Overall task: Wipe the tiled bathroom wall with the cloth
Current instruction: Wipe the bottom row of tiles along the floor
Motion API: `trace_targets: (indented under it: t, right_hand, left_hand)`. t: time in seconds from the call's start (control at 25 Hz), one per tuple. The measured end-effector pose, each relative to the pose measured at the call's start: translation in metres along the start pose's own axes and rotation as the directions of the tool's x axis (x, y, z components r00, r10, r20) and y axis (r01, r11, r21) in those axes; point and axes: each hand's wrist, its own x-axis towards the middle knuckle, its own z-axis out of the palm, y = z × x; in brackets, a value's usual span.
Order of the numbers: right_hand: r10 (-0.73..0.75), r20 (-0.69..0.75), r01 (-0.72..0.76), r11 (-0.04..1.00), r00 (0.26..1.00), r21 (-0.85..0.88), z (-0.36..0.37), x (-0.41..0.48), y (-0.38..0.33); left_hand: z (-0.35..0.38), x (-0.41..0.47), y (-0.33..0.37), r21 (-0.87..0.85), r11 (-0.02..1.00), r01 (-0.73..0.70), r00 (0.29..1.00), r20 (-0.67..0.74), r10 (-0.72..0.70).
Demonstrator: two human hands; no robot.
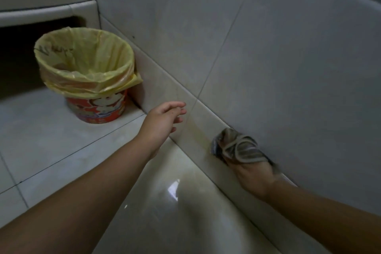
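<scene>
Your forearms reach in from the near edge over the glossy floor (175,202). Your right hand (250,173) is clamped on the striped cloth (237,146) and presses it low against the tiled wall (288,68), just above the skirting. Your left hand (162,118) hovers near the wall, fingers loose and apart, holding nothing. Far left, a red bin (99,109) with a yellow liner (86,57) stands close against the wall.

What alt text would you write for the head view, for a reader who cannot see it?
The right hand holds a bunched grey cloth against the foot of the tiled wall. The left hand reaches, fingers relaxed, towards the same wall; a bin lined with a yellow bag stands in the corner.
</scene>
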Motion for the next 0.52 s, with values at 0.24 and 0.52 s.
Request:
trace_targets:
  t: [0.24, 0.52]
  right_hand:
    - [-0.207, -0.296, 0.012, 0.837, 0.932, -0.547, -0.146, 0.089, 0.0]
    - [-0.209, 0.046, 0.178, 0.672, 0.977, -0.719, -0.091, 0.099, -0.037]
  left_hand:
    - [-0.017, 0.025, 0.001, -0.074, 0.997, -0.008, 0.998, -0.063, 0.003]
    - [-0.051, 0.049, -0.018, -0.069, 0.998, 0.011, 0.992, -0.128, -0.02]
